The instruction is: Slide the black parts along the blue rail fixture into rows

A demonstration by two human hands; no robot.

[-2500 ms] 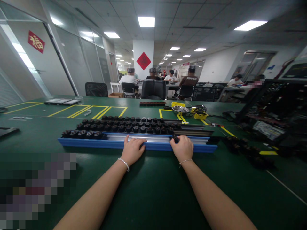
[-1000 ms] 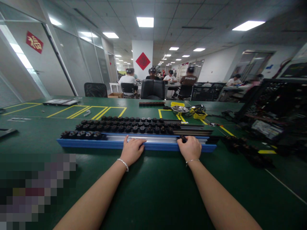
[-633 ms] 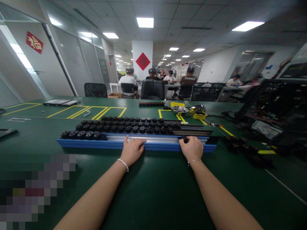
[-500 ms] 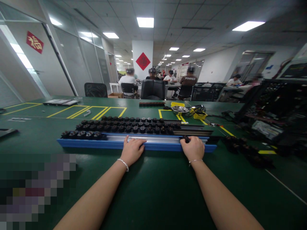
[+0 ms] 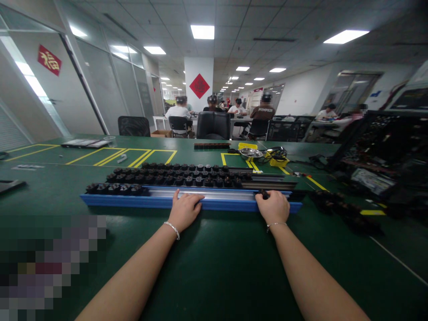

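Observation:
A long blue rail (image 5: 227,204) with a silvery channel lies crosswise on the green table. Several black round-faced socket modules (image 5: 123,189) sit in its left end. My left hand (image 5: 185,208) is closed over the front wall near the middle, fingertips at the channel and thumb at the front. At the right part of the channel, my right hand (image 5: 274,207) grips a black module (image 5: 262,194), mostly covered by its fingers. Directly behind are more rails with rows of black modules (image 5: 180,179). Each wrist wears a bracelet.
A metal bowl (image 5: 251,154) and a yellow bin (image 5: 277,158) with cables stand beyond the rails. Dark loose parts (image 5: 347,211) lie to the right, below a cluttered rack (image 5: 377,147). A flat tray (image 5: 85,142) is at the far left. People sit at desks behind.
My right hand has shifted slightly to the right along the rail with the black module. My left hand has stayed in place.

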